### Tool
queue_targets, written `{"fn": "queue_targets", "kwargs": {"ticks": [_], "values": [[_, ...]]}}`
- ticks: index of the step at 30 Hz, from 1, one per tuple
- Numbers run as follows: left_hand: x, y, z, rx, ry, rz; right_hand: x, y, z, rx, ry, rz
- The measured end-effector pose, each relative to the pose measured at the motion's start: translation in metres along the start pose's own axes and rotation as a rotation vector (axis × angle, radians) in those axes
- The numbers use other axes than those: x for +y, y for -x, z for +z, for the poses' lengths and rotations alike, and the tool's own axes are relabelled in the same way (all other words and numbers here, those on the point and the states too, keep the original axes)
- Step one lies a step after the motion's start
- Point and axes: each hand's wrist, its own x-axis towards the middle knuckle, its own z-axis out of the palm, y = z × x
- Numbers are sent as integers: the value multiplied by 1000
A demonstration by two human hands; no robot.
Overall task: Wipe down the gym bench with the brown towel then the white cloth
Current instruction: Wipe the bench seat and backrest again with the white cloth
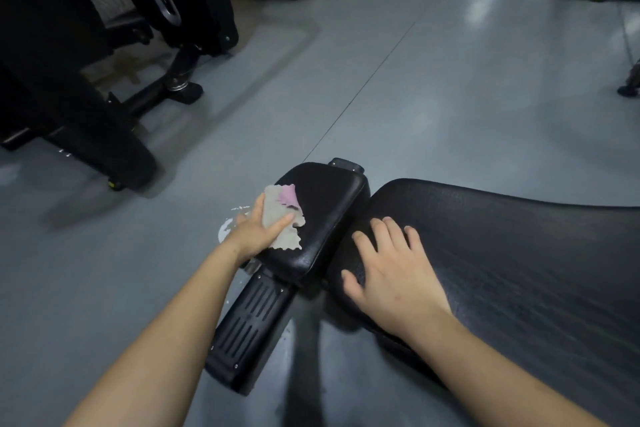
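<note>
The left hand lay flat on the brown towel, fingers spread and pressing it onto the small seat pad of the bench, near that pad's left edge. It was not closed around the cloth; the palm and fingers simply pinned it down, the way one does mid-wipe. The towel looked thin, limp and rather ragged at its near edge, with a pinkish patch toward its far corner. The right hand rested open, palm down and holding nothing, on the narrow end of the long back pad, apparently to steady the body. No white cloth could be seen anywhere.

Judging by its look, the towel would weigh almost nothing and would bunch or slide rather than hold any shape, so flat pressure over its middle should move it best; a pinch at one corner would only drag a loose tail. The padded vinyl seemed smooth and slightly glossy, so the cloth would probably glide easily and could slip off the left edge to the floor if pushed too far. The brown-towel stage appeared underway, with the long pad likely remaining to be wiped. Dark machine frames stood well apart beyond the bench's far left.
</note>
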Motion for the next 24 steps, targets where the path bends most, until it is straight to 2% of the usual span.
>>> {"fn": "queue_targets", "kwargs": {"ticks": [3, 7, 14, 17, 20, 24], "values": [[-4, 20, 15, 54, 76, 2, -1, 0, 0, -9, 3, 2], [-12, 45, 43, 171, 94, 117, -1, 1, 0, -14, 5, 4], [-12, 82, 91, 435, -50, 412, -2, 5, 1, 4, 10, -1], [-14, 84, 97, 517, -125, 484, -3, 6, 2, 12, 24, 0], [-9, 77, 84, 471, -257, 523, -3, 6, 2, 7, 33, -1], [22, 61, 63, 277, -406, 518, -3, 5, 1, 1, 42, 1]]}}
